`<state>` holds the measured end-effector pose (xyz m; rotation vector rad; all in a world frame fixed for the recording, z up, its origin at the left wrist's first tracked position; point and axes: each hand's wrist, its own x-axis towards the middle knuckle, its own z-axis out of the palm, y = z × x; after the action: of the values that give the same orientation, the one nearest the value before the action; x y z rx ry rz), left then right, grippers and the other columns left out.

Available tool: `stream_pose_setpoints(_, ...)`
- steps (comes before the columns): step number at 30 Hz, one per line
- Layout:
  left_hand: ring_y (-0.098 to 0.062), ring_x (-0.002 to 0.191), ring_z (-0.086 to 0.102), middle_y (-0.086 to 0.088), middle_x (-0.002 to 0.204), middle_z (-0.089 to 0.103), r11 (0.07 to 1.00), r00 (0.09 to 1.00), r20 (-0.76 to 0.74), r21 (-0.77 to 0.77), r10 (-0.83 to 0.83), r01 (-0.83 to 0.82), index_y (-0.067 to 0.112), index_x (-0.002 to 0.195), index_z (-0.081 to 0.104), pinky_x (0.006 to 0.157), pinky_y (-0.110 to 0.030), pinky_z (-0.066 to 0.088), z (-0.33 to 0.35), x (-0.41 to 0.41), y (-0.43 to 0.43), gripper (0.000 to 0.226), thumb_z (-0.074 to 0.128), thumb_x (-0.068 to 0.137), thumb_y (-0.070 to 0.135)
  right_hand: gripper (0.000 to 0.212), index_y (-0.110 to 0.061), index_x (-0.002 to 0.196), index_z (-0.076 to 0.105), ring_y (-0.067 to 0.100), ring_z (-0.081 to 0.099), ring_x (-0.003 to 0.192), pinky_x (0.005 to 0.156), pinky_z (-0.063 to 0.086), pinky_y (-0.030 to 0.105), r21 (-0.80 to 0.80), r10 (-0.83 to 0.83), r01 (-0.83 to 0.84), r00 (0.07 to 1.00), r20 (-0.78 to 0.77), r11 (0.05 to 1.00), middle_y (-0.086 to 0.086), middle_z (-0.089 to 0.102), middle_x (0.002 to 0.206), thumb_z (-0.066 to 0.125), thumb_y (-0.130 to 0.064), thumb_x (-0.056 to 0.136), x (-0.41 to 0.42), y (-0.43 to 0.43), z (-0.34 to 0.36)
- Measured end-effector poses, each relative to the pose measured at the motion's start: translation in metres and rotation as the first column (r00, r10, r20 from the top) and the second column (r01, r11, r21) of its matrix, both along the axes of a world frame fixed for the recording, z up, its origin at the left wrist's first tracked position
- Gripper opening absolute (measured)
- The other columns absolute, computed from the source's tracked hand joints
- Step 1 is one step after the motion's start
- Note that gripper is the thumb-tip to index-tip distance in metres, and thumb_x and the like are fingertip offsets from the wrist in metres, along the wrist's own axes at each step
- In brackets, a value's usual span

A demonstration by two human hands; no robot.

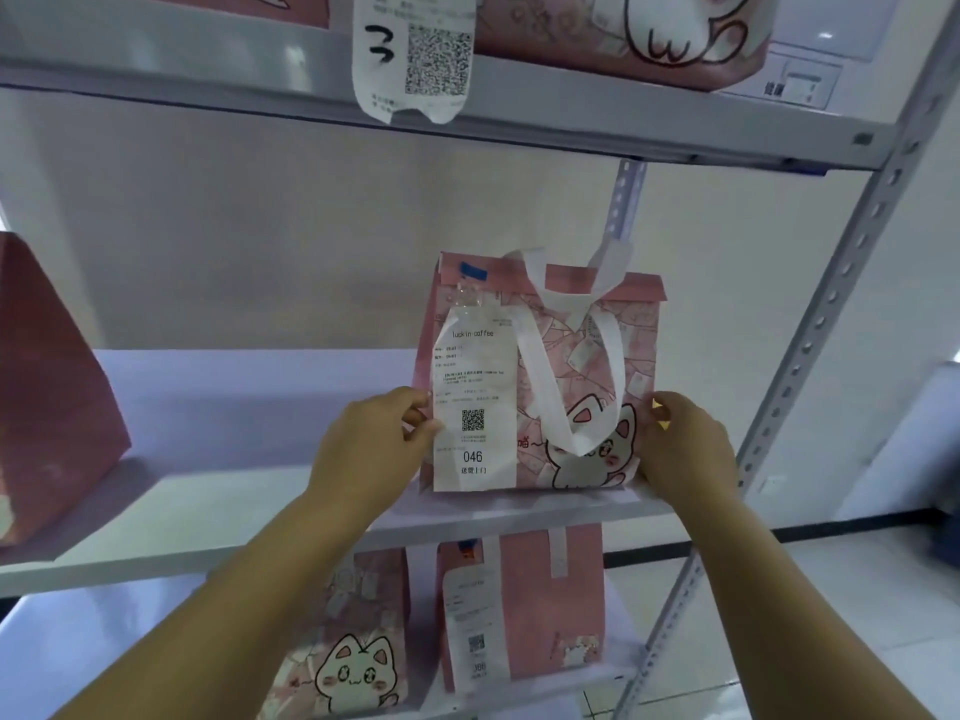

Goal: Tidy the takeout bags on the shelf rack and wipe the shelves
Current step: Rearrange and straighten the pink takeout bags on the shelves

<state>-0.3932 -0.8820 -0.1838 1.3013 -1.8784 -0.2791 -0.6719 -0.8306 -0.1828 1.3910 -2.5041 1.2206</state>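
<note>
The pink takeout bag [636, 345], upright on the middle shelf's [234, 407] right end, is pinched at its side edges by the left hand [363, 444] and right hand [685, 449]; likely light and crushable, so grip the edges, not the receipt [475, 397].

Dim, bluish light — soft, edges bowed

Receipt [475, 407] on pink bag [641, 350]: "luckin coffee", "046". Hanging receipt [410, 49] up top: handwritten "3".
</note>
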Motion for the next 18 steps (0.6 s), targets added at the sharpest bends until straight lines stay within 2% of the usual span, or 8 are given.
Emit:
stream_pose_setpoints(2, 0.004, 0.07, 0.055, 0.018, 0.082, 0.061, 1.0, 1.0, 0.004, 0.005, -0.006, 0.005, 0.027, 0.103, 0.065, 0.061, -0.018, 0.041, 0.001, 0.003, 0.002, 0.021, 0.064, 0.084, 0.036, 0.032, -0.018, 0.123, 0.054, 0.025, 0.056, 0.095, 0.069, 0.037, 0.03, -0.051, -0.025, 0.024, 1.0, -0.015, 0.998, 0.004, 0.06, 0.119, 0.048, -0.029, 0.094, 0.004, 0.006, 0.003)
stream_pose_setpoints(4, 0.003, 0.07, 0.055, 0.018, 0.084, 0.06, 1.0, 1.0, 0.017, -0.011, -0.006, 0.006, 0.026, 0.105, 0.064, 0.062, -0.021, 0.042, 0.003, 0.01, 0.005, 0.024, 0.064, 0.084, 0.038, 0.03, -0.017, 0.119, 0.056, 0.023, 0.056, 0.095, 0.071, 0.039, 0.03, -0.126, -0.006, 0.001, 0.999, -0.043, 0.992, 0.004, 0.059, 0.118, 0.051, -0.03, 0.093, 0.012, 0.012, 0.007)
stream_pose_setpoints(7, 0.007, 0.068, 0.052, 0.017, 0.086, 0.06, 0.999, 0.998, 0.067, -0.05, 0.005, -0.001, 0.026, 0.106, 0.064, 0.062, -0.02, 0.042, 0.007, 0.025, 0.011, 0.025, 0.062, 0.085, 0.039, 0.023, -0.016, 0.11, 0.06, 0.02, 0.06, 0.09, 0.073, 0.046, 0.032, -0.217, 0.09, -0.113, 0.99, -0.113, 0.97, 0.002, 0.063, 0.106, 0.055, -0.029, 0.092, 0.033, 0.021, 0.017)
stream_pose_setpoints(9, 0.008, 0.068, 0.051, 0.017, 0.083, 0.06, 0.998, 0.996, 0.089, -0.068, 0.024, -0.018, 0.026, 0.104, 0.065, 0.061, -0.019, 0.042, 0.01, 0.042, 0.017, 0.023, 0.062, 0.085, 0.039, 0.018, -0.014, 0.103, 0.064, 0.017, 0.06, 0.082, 0.07, 0.05, 0.032, -0.244, 0.196, -0.247, 0.957, -0.216, 0.938, 0.001, 0.066, 0.097, 0.056, -0.025, 0.091, 0.053, 0.027, 0.024)
stream_pose_setpoints(13, 0.008, 0.065, 0.053, 0.026, 0.069, 0.055, 0.993, 0.992, 0.085, -0.09, 0.088, -0.081, 0.03, 0.09, 0.067, 0.057, -0.018, 0.042, 0.014, 0.092, 0.033, 0.009, 0.065, 0.084, 0.035, 0.011, -0.013, 0.091, 0.066, 0.013, 0.058, 0.072, 0.062, 0.051, 0.031, -0.12, 0.422, -0.507, 0.808, -0.41, 0.854, -0.003, 0.065, 0.084, 0.058, -0.02, 0.09, 0.106, 0.03, 0.036)
stream_pose_setpoints(18, 0.003, 0.061, 0.056, 0.02, 0.064, 0.058, 0.974, 0.973, 0.091, -0.104, 0.213, -0.203, 0.029, 0.082, 0.068, 0.056, -0.023, 0.045, 0.014, 0.172, 0.056, 0.002, 0.067, 0.082, 0.03, 0.017, -0.018, 0.094, 0.064, 0.013, 0.057, 0.07, 0.064, 0.052, 0.031, 0.019, 0.596, -0.656, 0.672, -0.439, 0.754, -0.005, 0.064, 0.083, 0.053, -0.03, 0.091, 0.187, 0.022, 0.04)
